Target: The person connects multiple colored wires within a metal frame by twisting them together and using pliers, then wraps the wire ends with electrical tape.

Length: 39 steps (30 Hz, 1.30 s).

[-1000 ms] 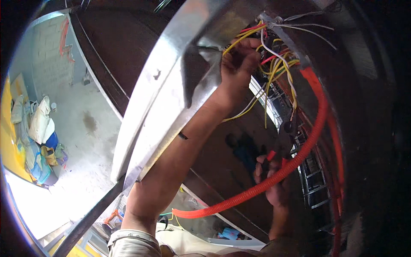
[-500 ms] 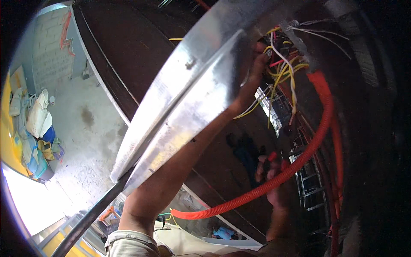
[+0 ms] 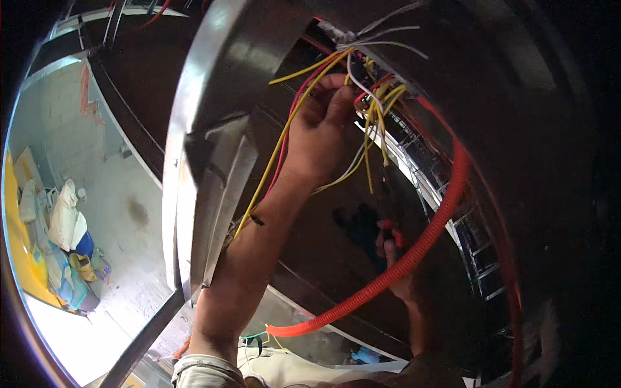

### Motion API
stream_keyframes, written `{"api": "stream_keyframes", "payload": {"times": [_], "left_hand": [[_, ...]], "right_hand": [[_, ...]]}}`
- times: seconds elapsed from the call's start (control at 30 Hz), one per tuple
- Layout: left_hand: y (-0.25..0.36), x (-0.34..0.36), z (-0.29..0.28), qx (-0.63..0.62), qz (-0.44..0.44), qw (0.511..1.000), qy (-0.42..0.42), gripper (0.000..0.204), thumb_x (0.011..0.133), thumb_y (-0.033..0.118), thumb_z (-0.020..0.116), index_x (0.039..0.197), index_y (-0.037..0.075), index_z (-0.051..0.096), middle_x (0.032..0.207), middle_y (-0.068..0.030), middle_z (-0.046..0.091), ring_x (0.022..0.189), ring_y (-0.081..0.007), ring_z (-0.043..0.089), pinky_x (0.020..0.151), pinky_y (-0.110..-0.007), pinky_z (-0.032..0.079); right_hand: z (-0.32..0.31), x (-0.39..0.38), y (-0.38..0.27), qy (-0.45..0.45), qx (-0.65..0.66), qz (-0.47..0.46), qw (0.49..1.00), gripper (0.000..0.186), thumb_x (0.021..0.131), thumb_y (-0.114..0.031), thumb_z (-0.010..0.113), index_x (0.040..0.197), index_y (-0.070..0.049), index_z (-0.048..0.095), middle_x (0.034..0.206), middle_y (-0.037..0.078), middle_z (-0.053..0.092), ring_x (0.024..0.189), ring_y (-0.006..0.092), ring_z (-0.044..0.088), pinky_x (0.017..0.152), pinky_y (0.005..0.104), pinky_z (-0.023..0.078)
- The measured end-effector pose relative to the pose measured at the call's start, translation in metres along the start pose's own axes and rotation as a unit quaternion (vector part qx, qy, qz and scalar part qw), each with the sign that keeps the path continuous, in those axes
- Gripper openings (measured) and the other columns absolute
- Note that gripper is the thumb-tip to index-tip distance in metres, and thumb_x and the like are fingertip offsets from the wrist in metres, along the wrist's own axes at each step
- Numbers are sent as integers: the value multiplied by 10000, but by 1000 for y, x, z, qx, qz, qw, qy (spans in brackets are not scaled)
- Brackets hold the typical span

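My left hand (image 3: 318, 132) is raised among loose electrical wires, its thumb and forefinger pinched on a yellow wire (image 3: 348, 80). Beside that wrist run a long yellow wire (image 3: 283, 137) and a red wire (image 3: 280, 157). A bundle of yellow and white wires (image 3: 377, 111) dangles just right of the fingertips. Lower and to the right, in shadow, my right hand (image 3: 396, 262) is closed on a red-handled tool (image 3: 391, 234). Darkness hides the tool's working end, so its kind is unclear.
A bent metal channel (image 3: 184, 161) stands left of my forearm. An orange corrugated conduit (image 3: 381, 284) curves across below the wires. Bare white wires (image 3: 394, 44) stick out at the top. Sacks (image 3: 65, 216) lie on the floor far left; a ladder (image 3: 480, 258) shows at right.
The metal channel has shifted left in view and uncovers my left hand and the long yellow and red wires. My right hand appears slightly further left and remains low in shadow.
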<state>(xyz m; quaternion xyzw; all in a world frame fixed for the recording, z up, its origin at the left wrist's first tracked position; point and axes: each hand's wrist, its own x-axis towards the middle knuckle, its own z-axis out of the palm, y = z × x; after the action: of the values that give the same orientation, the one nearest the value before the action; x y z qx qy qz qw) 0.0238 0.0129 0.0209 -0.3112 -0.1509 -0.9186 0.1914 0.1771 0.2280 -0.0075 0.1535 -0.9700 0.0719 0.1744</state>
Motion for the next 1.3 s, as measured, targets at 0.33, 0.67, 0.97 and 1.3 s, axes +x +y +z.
{"api": "stream_keyframes", "payload": {"times": [0.33, 0.67, 0.97, 1.3], "left_hand": [[13, -1, -6, -52, -65, 996, -11, 107, 929, 226, 579, 900, 137, 631, 720, 70, 497, 624, -25, 438, 556, -201, 355], [29, -2, -8, -129, -83, 988, 7, 72, 925, 180, 576, 937, 113, 600, 753, 43, 528, 628, -68, 439, 576, -248, 360], [34, -7, -4, -117, -63, 989, 70, 62, 911, 148, 571, 893, 97, 600, 739, 21, 532, 647, -102, 471, 592, -249, 375], [6, 2, -26, 191, 18, 980, 58, 142, 866, 92, 658, 995, 34, 654, 805, -16, 639, 716, -86, 560, 652, -248, 453]], "right_hand": [[-2, -7, -9, -26, 436, 39, 899, 341, 1017, -219, 525, 1299, -28, 519, 1012, 38, 580, 912, 110, 534, 761, 272, 447], [-35, -1, -6, -7, 378, 31, 925, 360, 901, -259, 618, 1124, 24, 629, 888, 84, 627, 753, 167, 603, 693, 313, 496], [-43, 0, 5, -33, 381, 64, 922, 342, 891, -216, 659, 1153, -3, 603, 971, 103, 642, 842, 191, 624, 775, 344, 512], [-40, -1, 16, -38, 443, 57, 894, 467, 873, -208, 695, 1271, -51, 506, 1103, 141, 665, 917, 211, 647, 832, 365, 544]]}}
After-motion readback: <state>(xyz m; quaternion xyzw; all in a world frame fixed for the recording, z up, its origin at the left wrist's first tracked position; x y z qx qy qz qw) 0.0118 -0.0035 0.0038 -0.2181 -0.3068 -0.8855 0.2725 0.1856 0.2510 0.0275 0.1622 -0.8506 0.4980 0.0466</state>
